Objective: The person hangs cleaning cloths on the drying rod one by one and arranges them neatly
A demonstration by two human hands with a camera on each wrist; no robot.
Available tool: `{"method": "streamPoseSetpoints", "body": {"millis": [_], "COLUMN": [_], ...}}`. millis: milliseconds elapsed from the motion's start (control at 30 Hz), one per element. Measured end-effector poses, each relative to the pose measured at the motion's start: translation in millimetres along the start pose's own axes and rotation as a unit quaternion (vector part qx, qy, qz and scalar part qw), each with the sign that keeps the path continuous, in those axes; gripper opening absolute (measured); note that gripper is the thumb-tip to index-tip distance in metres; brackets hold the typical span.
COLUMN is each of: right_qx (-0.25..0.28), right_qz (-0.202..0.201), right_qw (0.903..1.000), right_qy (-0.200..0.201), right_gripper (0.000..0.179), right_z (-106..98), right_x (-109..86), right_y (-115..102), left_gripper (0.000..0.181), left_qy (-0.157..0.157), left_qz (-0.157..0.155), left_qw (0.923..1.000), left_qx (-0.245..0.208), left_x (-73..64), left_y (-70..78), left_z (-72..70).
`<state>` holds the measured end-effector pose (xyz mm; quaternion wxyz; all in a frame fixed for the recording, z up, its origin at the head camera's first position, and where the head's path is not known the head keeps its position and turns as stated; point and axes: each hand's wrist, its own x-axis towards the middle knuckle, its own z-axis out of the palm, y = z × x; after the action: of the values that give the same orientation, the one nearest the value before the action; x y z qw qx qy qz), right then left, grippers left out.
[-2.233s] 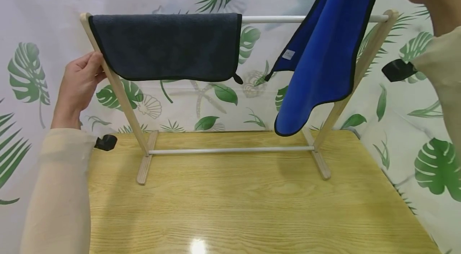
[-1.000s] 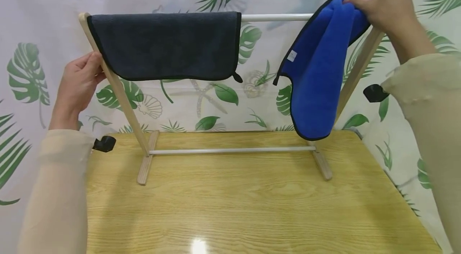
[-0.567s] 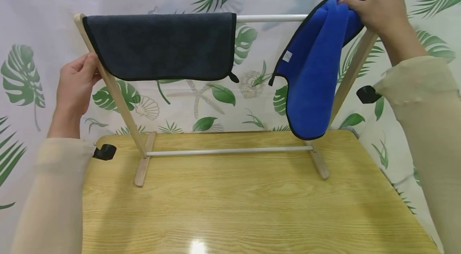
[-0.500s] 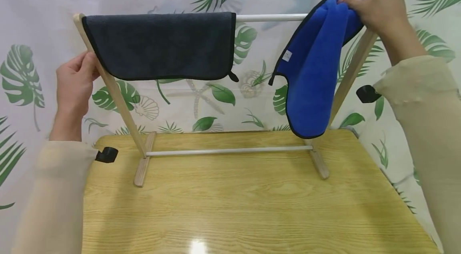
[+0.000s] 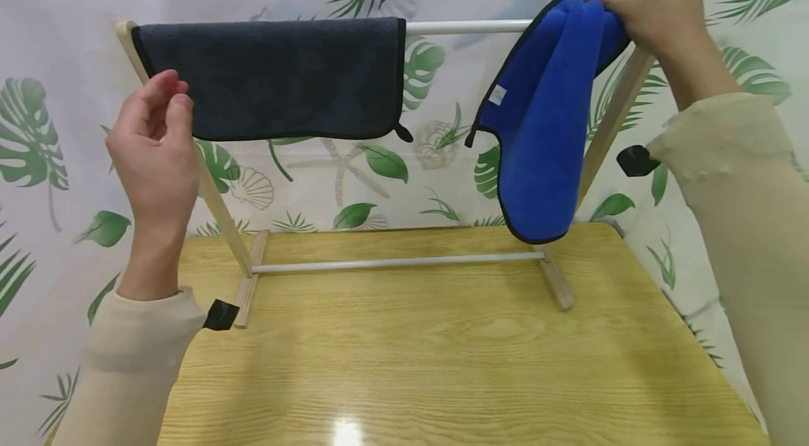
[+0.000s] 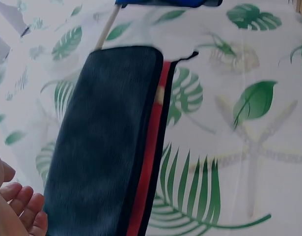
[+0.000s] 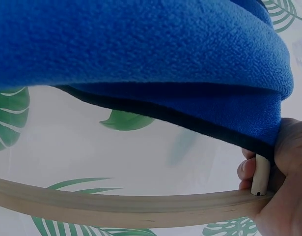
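A blue towel (image 5: 546,123) with black edging and a small white label hangs bunched over the right end of the rack's white top bar (image 5: 468,27). My right hand (image 5: 666,10) pinches its top edge there. In the right wrist view, fingers of that right hand (image 7: 283,182) lie around the bar's end beside the towel (image 7: 141,44). My left hand (image 5: 158,144) is lifted in front of the rack's left post, fingers loosely bent with nothing in them. Behind it, a dark grey towel (image 5: 272,81) drapes over the bar; the left wrist view shows its red underside (image 6: 150,162).
The wooden rack stands on a wood-grain table (image 5: 442,362), with a white lower rod (image 5: 398,263) between its feet. Its right post (image 5: 616,119) runs down beside the blue towel. A leaf-patterned curtain (image 5: 354,172) hangs close behind.
My right hand has brought the blue towel down onto the bar from above. My left hand has let go of the left post and moved toward me. The head view has shifted slightly.
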<state>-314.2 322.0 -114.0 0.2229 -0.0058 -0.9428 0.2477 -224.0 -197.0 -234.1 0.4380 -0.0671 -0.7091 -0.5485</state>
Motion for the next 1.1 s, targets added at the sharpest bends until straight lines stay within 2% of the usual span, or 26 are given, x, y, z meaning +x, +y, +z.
{"method": "streamPoseSetpoints", "body": {"millis": [200, 333, 433, 867, 1100], "right_qx": [0.009, 0.002, -0.002, -0.013, -0.019], "right_qz": [0.013, 0.011, 0.005, -0.005, -0.002], "right_qw": [0.9999, 0.9999, 1.0, 0.9999, 0.9998], "right_qy": [0.002, 0.003, 0.003, 0.008, 0.011], "right_gripper": [0.058, 0.058, 0.058, 0.059, 0.059], "right_z": [2, 2, 2, 1, 2], "right_x": [0.8, 1.6, 1.8, 1.4, 1.3], "right_y": [1, 3, 3, 2, 3], "left_gripper": [0.031, 0.029, 0.029, 0.032, 0.034], "left_qy": [-0.081, -0.123, -0.154, -0.246, -0.261], "left_qz": [0.046, 0.085, 0.099, 0.104, 0.091], "left_qw": [0.9956, 0.9881, 0.9812, 0.9568, 0.9539], "left_qx": [-0.007, -0.037, -0.062, -0.115, -0.117], "left_x": [-28.8, -45.8, -58.5, -102.8, -113.0], "left_y": [12.7, 15.5, 16.9, 22.6, 22.1], "left_z": [26.8, 50.9, 68.8, 138.4, 168.6]}}
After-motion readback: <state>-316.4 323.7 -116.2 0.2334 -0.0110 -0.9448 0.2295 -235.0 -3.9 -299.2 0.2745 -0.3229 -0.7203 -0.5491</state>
